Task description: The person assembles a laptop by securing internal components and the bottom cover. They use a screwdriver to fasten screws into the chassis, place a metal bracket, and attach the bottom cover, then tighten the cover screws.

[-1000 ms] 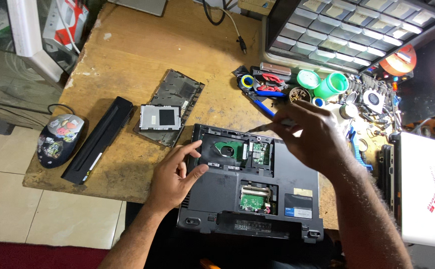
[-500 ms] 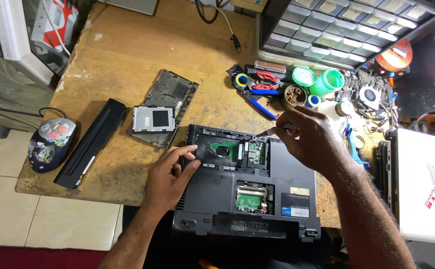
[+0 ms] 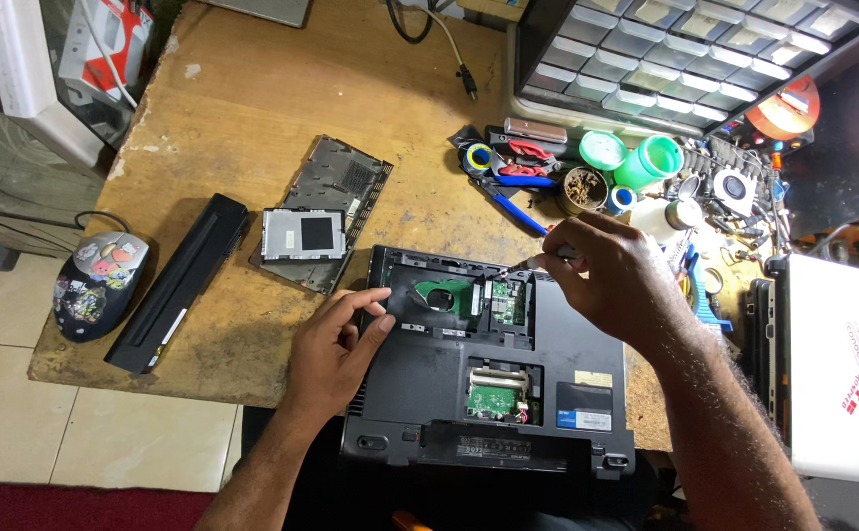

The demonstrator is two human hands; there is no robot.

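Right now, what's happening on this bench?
A person has an upturned black laptop open on the wooden bench, its bays exposed. The left hand steadies the left edge; the right hand holds a small tool over the upper bay. The removed cover panel, a battery and a mouse lie to the left.

left hand (image 3: 336,344): bare, no glove, ring or watch | right hand (image 3: 611,275): bare | forearms: unsleeved

This is an electronics repair workshop: a worn wooden bench (image 3: 282,108) carries an opened laptop (image 3: 488,383), small-parts drawers (image 3: 685,59), pliers (image 3: 523,162) and a loose cooling fan (image 3: 734,187).
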